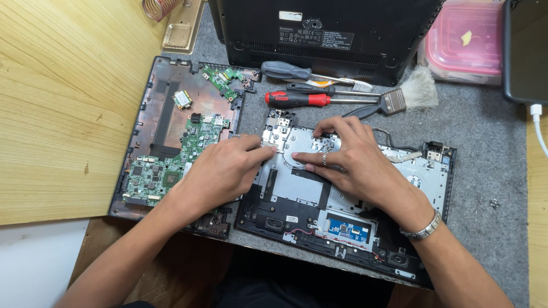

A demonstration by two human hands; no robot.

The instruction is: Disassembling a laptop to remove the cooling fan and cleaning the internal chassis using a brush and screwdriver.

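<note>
An opened laptop palmrest shell (422, 177) lies inner side up on a grey felt mat, with a silver metal plate and a blue touchpad board (347, 230). My left hand (220, 171) pinches something small at the plate's upper left, near a metal hinge bracket (278, 128); what it pinches is hidden by the fingers. My right hand (348, 157) lies flat on the plate, fingers pressing down beside the left fingertips. It wears a ring and a metal bracelet. A laptop bottom case (160, 108) with a green mainboard (171, 165) sits to the left.
Behind the shell lie a grey-handled screwdriver (288, 71), a red-handled screwdriver (297, 99), a toothbrush and a paintbrush (408, 94). A black laptop body (325, 34) stands at the back, a pink lidded box (465, 40) at the right, a phone on a cable (525, 51) far right.
</note>
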